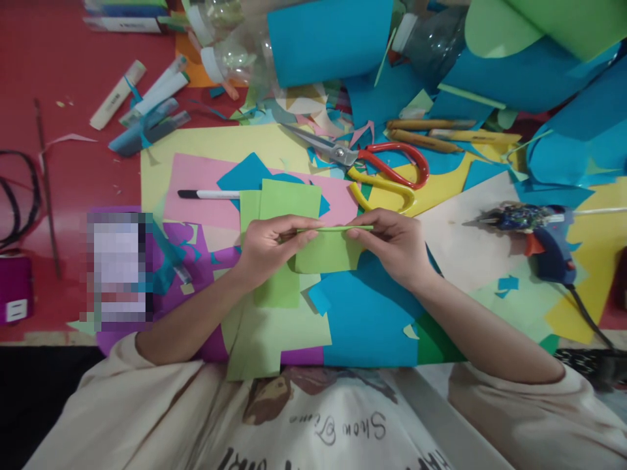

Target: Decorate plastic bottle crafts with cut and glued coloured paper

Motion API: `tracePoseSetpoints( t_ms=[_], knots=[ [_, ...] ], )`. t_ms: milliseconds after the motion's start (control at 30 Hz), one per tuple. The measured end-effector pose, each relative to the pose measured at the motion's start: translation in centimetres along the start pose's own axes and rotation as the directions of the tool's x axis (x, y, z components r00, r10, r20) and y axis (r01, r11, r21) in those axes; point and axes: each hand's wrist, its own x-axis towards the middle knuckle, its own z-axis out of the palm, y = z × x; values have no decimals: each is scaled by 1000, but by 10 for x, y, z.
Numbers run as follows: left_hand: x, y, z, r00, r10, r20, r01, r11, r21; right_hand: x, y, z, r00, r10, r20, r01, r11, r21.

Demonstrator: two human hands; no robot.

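Observation:
Between my two hands is a piece of light green paper (327, 251), its upper edge folded or rolled into a narrow strip. My left hand (272, 245) pinches the left part of that edge between thumb and fingers. The right part is pinched the same way by my right hand (389, 245). Below the paper lie more green sheets (277, 287) and a large blue sheet (375, 313). Just beyond my right hand rest scissors (340, 154) with one red and one yellow handle. A white pen with a black cap (208, 194) lies left of the green sheets.
A glue gun (551, 251) lies at the right, its cord running toward the front edge. Clear plastic bottles (240, 52), a blue paper piece (330, 42) and scraps crowd the back. Markers (117, 94) are at the far left, and a phone (120, 267) lies near my left forearm.

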Motion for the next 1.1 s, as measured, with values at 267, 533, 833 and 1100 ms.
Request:
tracePoseSetpoints(
  t_ms=[267, 533, 833, 1100],
  knots=[
    [0, -1, 1, 1000, 20, -16, -20, 1000, 12, 1, -2, 1, 1000, 16, 0, -16, 999, 30],
    [1, 5, 1, 999, -40, 6, 40, 998, -56, 1, -2, 3, 1000, -16, -11, 17, 996, 89],
    [3, 6, 2, 978, -97, 185, 103, 994, -22, -1, -3, 2, 993, -27, 112, 8, 985, 170],
    [1, 4, -1, 982, -95, 162, 92, 995, 28, 1, -4, 3, 986, 43, 161, -84, 962, 259]
  ],
)
